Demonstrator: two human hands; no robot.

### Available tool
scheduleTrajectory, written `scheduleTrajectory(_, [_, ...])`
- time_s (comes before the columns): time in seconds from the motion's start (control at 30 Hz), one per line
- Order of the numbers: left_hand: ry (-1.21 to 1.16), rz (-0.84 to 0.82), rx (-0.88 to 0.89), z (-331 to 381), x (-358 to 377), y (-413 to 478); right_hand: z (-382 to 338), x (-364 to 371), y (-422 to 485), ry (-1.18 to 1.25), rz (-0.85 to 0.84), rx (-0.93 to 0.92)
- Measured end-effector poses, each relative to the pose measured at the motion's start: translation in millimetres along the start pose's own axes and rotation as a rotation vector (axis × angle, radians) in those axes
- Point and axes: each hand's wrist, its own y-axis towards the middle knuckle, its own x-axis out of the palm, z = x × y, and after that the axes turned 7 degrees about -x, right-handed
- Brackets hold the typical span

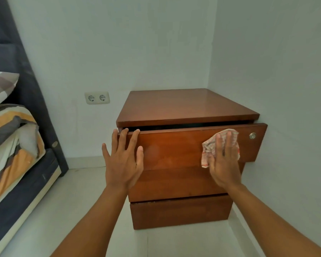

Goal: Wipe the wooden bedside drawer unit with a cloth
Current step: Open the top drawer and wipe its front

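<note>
Wood unit: drawer unit (185,106) stands in a white wall corner, right side near the wall, open floor (78,210) to its left and front.
Drawers: three counted; top drawer (174,149) pulled out slightly, dark gap under the top board.
Lock: one, at the top drawer's right end (252,135).
Left hand (123,160): open, fingers spread, fingertips at the drawer's upper left edge.
Right hand (224,160): open and flat, pressing the cloth (207,151) against the drawer front.
Sockets: one double wall outlet (97,97).
Bed (13,145): at left, well apart.
</note>
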Motion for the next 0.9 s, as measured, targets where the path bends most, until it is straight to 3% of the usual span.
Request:
scheduleTrajectory(0.2, [-0.003,-0.017,-0.015,5.1,-4.3,-2.0,50.4,-22.1,-5.9,0.082,0.015,0.186])
scheduleTrajectory(0.37, [0.005,-0.028,-0.016,7.2,-5.2,-3.0,25.0,-28.2,-0.6,0.239,0.239,0.353])
scheduleTrajectory(0.47, [-0.011,-0.019,-0.024,9.1,-3.6,-3.4,-44.6,-15.8,-9.0,0.249,0.259,0.085])
scheduleTrajectory(0.6, [-0.023,-0.011,-0.024,6.9,-1.6,-3.2,-142.5,36.5,-23.1,0.169,0.055,-0.410])
scheduleTrajectory(0.73, [-0.002,-0.006,-0.019,6.2,-2.5,-2.7,-143.7,64.0,-21.5,0.070,0.022,-0.413])
scheduleTrajectory(0.9, [0.000,0.001,-0.022,7.9,-1.4,-3.8,-67.7,62.7,-41.0,0.012,0.027,-0.317])
